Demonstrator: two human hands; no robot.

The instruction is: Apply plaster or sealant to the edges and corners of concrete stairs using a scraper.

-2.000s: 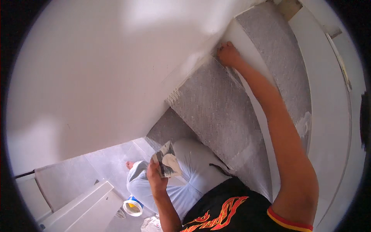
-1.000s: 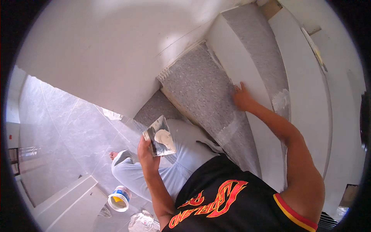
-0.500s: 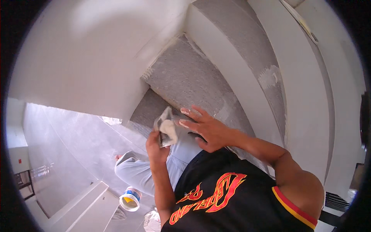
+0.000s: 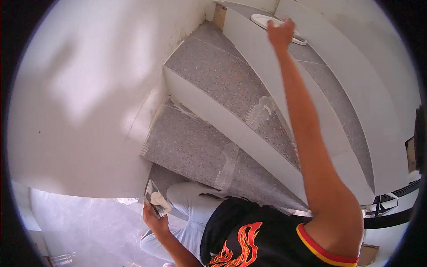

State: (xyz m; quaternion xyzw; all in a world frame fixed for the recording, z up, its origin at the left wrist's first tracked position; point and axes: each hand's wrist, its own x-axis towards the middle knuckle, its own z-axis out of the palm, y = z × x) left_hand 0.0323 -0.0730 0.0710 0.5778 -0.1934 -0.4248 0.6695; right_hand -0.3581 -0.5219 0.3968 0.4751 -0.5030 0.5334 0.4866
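In my left hand (image 4: pixel 155 221), held low at the left beside my knee, is a flat metal plaster blade (image 4: pixel 151 191) carrying a lump of off-white paste (image 4: pixel 160 202). The hand is closed around its lower edge. My right arm stretches far up the stairs. There my right hand (image 4: pixel 281 34) lies across the middle of a white oval lid (image 4: pixel 262 18) on a higher step, its fingers bent over it. The hand covers that part of the lid, so whatever else is under the fingers is hidden.
Speckled grey stair treads (image 4: pixel 213 62) with white risers (image 4: pixel 222 120) curve upward to the right. White paste smears (image 4: pixel 260 111) mark some tread joints. A white wall (image 4: pixel 89 111) borders the left; a black railing part (image 4: pixel 391 218) stands at the right. Grey tiles (image 4: pixel 106 227) lie below.
My right hand has left the space beside the blade and reached far up to the lid. My left hand still holds the blade with its paste. The view has shifted up the stairs.
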